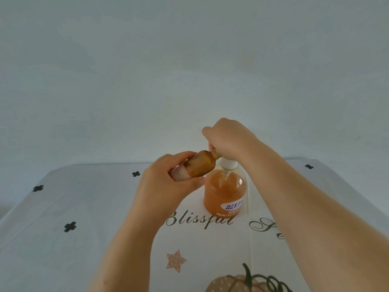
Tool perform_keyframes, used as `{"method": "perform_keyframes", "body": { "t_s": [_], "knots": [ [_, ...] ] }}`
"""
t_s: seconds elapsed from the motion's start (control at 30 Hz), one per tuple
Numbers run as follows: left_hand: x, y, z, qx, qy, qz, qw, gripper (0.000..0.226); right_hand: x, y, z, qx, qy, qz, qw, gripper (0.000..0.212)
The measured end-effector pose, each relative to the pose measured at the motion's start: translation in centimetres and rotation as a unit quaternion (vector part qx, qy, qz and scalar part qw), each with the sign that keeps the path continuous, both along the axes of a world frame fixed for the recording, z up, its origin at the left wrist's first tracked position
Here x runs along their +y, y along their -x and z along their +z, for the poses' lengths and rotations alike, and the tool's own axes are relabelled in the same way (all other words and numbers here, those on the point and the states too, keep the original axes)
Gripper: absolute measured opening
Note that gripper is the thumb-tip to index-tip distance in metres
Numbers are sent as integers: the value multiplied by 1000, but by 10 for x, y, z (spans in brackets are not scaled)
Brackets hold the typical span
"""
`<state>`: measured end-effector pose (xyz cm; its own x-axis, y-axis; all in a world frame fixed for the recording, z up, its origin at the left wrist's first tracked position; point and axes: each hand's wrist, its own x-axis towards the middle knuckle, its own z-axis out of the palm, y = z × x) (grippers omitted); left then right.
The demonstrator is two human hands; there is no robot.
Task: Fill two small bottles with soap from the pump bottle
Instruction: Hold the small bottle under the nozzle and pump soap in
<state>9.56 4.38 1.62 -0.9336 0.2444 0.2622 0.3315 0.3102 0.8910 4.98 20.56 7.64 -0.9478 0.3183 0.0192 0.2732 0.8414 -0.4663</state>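
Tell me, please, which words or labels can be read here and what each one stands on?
"Blissful": tablecloth.
"Fe", then hidden by the right arm: tablecloth.
"蓝月", partly turned away: label of the pump bottle.
Print below it: too small.
Band on the small bottle: no legible text.

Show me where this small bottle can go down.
Free: white cloth left of the left hand, among black clover prints; also by the pink star print between the forearms. Crowded: around the clear orange-soap pump bottle, the right hand and the small amber bottle.
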Motion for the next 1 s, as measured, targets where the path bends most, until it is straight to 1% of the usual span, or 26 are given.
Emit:
{"method": "perform_keyframes", "body": {
  "t_s": [0.3,0.47,0.63,0.8,1.0],
  "knots": [
    [1,-2,1,5,-2,5,1000,38,0,-1,0,-3,10,-1,1000,33],
    [2,-4,3,20,-10,11,1000,40,0,-3,12,6,16,-9,1000,34],
    [2,-5,3,27,-11,14,999,42,-2,-6,16,3,7,-5,1000,35],
    [2,-4,2,17,-13,12,1000,39,-3,-4,14,-14,16,3,1000,34],
    [2,-2,3,1,0,2,1000,35,-1,1,2,-15,1,1,1000,32]
  ]
}}
